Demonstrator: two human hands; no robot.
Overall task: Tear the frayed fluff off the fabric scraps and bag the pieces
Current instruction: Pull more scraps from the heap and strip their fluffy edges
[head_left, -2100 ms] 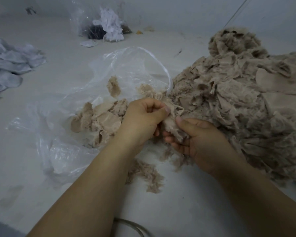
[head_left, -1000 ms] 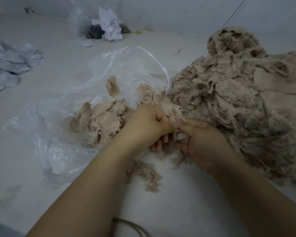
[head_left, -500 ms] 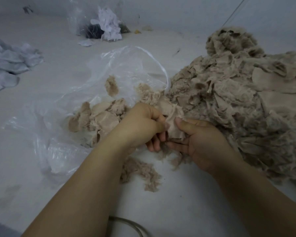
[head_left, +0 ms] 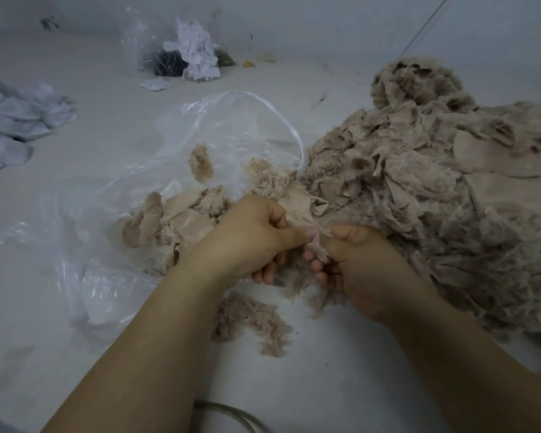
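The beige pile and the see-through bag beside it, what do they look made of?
The beige pile looks like thin knitted or woven fabric, matte, with fuzzy frayed edges; the exact fibre is unclear. The bag looks like thin clear plastic film: glossy, crinkled, showing the scraps inside.

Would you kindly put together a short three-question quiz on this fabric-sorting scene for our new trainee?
1. True or false: both hands grip one beige fabric scrap.
2. Where does the loose torn-off beige fluff lie? A) inside the bag B) on the white surface below the hands C) on the white cloths
3. Which side of the clear plastic bag holds the big pile of beige scraps?

Key: 1 true: left hand, right hand. 2 B. 3 right.
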